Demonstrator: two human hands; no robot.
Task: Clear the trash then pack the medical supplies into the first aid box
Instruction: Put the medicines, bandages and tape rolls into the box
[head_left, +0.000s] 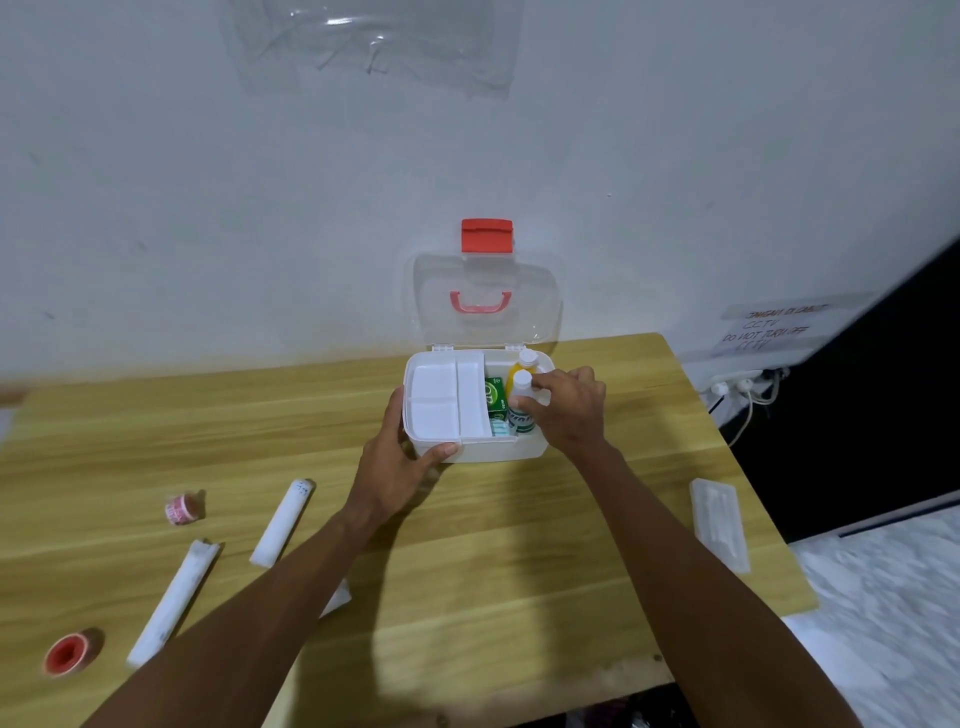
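- On the bench's (519, 545) far-left side lie a red tape roll (67, 652), a small pink tape roll (182, 508) and two long white wrapped rolls (171, 603) (283, 522); their print is too blurred to read.
- Toward the middle, the left hand (400, 462) reaches forward from a straight forearm, its fingers (439, 453) clasped around the near-left corner of the first aid box (498, 452), thumb on the front wall.
- The box stands open near the bench's back edge, its clear lid (483, 301) upright against the wall, with a red latch (487, 236) on top and a red handle (480, 303).
- A white divided tray (447, 400) fills the box's left half; beside it sits a green carton (495, 397) whose lettering cannot be made out.
- The right hand (569, 408) arches over the box's right side, fingertips pinched on a white-capped bottle (521, 408) standing inside; a yellow bottle (522, 366) stands behind it.
- Well apart to the right lies a clear plastic pack (719, 522).
- A wall notice (769, 330) reads "DO NOT TURN OFF CCTV".
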